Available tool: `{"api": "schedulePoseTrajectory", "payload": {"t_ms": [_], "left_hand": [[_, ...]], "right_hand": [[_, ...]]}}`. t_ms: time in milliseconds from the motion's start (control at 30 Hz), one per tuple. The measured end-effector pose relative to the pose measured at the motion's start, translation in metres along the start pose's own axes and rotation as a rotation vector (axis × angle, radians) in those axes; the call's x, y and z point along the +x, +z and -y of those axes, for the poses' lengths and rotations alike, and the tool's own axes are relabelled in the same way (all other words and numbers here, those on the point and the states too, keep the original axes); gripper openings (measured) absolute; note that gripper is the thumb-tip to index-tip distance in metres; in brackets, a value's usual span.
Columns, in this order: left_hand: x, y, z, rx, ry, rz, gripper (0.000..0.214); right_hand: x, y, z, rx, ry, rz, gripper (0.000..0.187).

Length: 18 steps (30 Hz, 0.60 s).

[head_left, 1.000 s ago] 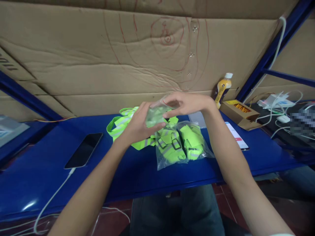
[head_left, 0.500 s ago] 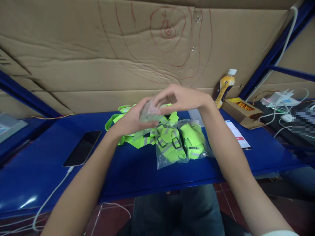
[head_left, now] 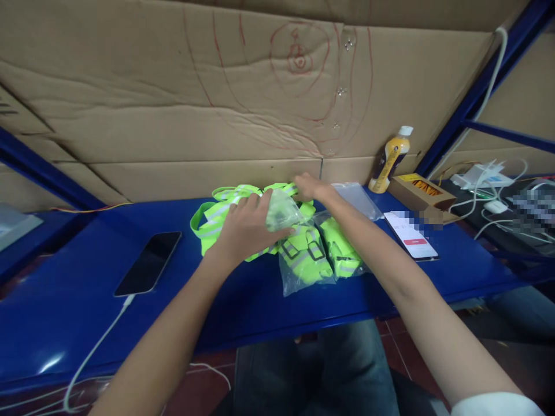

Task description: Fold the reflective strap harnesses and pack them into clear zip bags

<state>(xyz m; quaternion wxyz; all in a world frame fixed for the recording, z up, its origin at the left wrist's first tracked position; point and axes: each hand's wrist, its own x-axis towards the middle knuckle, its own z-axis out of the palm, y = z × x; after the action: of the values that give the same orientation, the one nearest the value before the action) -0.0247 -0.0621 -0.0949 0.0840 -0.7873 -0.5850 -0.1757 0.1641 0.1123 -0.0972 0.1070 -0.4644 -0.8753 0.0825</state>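
Blue bench [head_left: 255,312] with a neon strap pile [head_left: 212,218] in the middle, stuff crowding the right

Clock centred on the two bagged bundles [head_left: 307,260]: strap pile's at 10, one cardboard box [head_left: 411,199] at 2, one bottle [head_left: 390,162] nearer 1, two phones [head_left: 148,264] at 9 and 3. Right forearm [head_left: 385,266] covers the edge of one bundle, and the left hand [head_left: 249,222] hides part of the pile, curved around a clear bag [head_left: 284,211], thumb spread from fingers; right hand [head_left: 306,186]'s at 12 by the straps, fingertips hidden, can't tell if they're pinching
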Motion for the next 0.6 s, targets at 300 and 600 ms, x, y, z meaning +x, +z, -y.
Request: {"api": "schedulePoseTrajectory", "payload": {"t_ms": [300,600], "left_hand": [[0.003,0.001,-0.004,-0.050,-0.112,0.141,0.121],[0.086,-0.012,-0.011,-0.434,-0.003,-0.060,0.090]], "right_hand": [[-0.005,-0.056,-0.026,0.221,0.061,-0.478,0.009],[-0.038,-0.115,-0.010,1.150,-0.158,-0.898,0.024]]}}
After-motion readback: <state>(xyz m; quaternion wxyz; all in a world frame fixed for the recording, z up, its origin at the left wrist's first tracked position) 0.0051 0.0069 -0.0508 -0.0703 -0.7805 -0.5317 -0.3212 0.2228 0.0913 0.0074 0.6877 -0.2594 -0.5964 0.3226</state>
